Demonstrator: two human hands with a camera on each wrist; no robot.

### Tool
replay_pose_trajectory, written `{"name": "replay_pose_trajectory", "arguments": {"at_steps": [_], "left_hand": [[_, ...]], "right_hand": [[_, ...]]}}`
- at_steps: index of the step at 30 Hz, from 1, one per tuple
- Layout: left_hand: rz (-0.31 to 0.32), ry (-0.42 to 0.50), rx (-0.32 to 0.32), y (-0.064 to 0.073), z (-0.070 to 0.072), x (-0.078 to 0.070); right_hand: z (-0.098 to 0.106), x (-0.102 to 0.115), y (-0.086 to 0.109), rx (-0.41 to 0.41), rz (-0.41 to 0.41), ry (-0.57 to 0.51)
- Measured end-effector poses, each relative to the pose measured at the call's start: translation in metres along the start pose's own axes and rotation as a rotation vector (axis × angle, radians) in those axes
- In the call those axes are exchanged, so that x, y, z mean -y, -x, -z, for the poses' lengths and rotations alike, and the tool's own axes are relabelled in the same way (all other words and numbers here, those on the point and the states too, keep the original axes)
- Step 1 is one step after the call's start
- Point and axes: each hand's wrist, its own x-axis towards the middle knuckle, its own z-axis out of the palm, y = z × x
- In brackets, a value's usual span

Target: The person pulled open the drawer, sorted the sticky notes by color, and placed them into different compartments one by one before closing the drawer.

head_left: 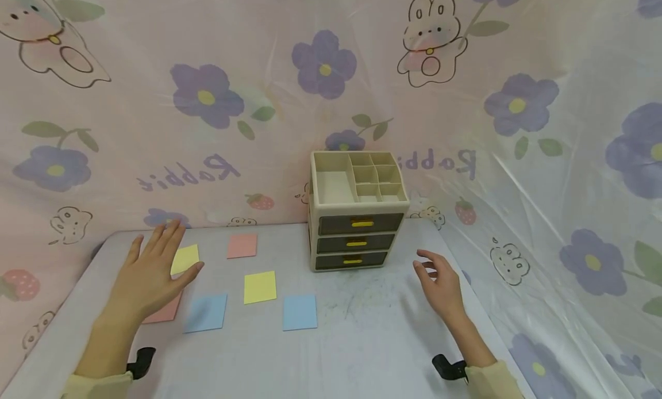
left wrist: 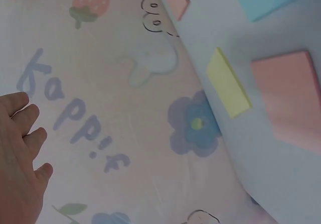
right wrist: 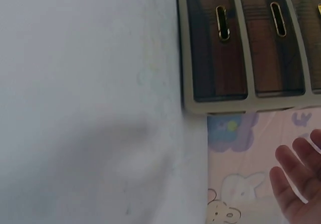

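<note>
My left hand is raised over the left side of the table, fingers spread and nothing held. In the head view it overlaps a yellow sticky-note pad and a pink pad. A blue pad lies just right of it. My right hand hovers over the right side, fingers loosely bent and holding nothing. Nearest to it is a cream desktop organizer with three dark drawers, all closed, with yellow handles. The right wrist view shows the drawer fronts close by, with the fingers beside them.
Another pink pad, a yellow pad and a blue pad lie flat left of the organizer. The white table meets a patterned curtain behind and at the sides. The organizer's top has several open compartments.
</note>
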Motion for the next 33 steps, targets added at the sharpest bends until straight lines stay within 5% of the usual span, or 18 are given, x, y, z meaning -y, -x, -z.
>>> {"name": "replay_pose_trajectory", "arguments": {"at_steps": [10, 21, 33], "left_hand": [[-0.051, 0.011, -0.022, -0.03, 0.005, -0.032], [-0.097, 0.037, -0.015, -0.065, 0.009, -0.064], [-0.145, 0.066, 0.035, -0.103, 0.006, -0.103]], "right_hand": [[-0.003, 0.03, -0.007, 0.068, -0.202, -0.266], [-0.014, 0.056, -0.023, 0.108, -0.262, -0.46], [-0.026, 0.073, -0.034, 0.164, -0.311, -0.54]]}}
